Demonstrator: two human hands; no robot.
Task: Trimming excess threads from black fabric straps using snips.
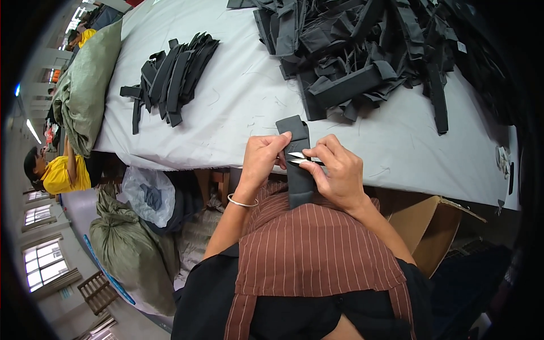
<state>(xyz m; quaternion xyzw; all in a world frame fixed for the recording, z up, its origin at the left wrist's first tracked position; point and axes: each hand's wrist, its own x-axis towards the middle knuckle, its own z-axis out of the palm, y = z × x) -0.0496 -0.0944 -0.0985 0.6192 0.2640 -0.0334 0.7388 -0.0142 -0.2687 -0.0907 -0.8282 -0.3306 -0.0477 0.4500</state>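
My left hand point(264, 159) pinches the left edge of a dark grey fabric strip point(300, 184), which hangs over the table's front edge toward my lap. Its upper end is folded and rests on the white cloth. In my right hand point(339, 170) is a small pair of thread snips point(298, 158); their two pale blades are apart and point left, lying across the strip near my left thumb. The snips' handle is mostly hidden by my fingers. Whether a thread sits between the blades is too small to tell.
A large heap of dark fabric strips point(345, 56) covers the far right of the white-covered table point(238, 102). A smaller bundle of strips point(173, 76) lies far left. Sacks point(127, 243) and a plastic bag point(150, 195) stand left, an open cardboard box point(422, 224) right. Co-workers in yellow point(65, 173) are at left.
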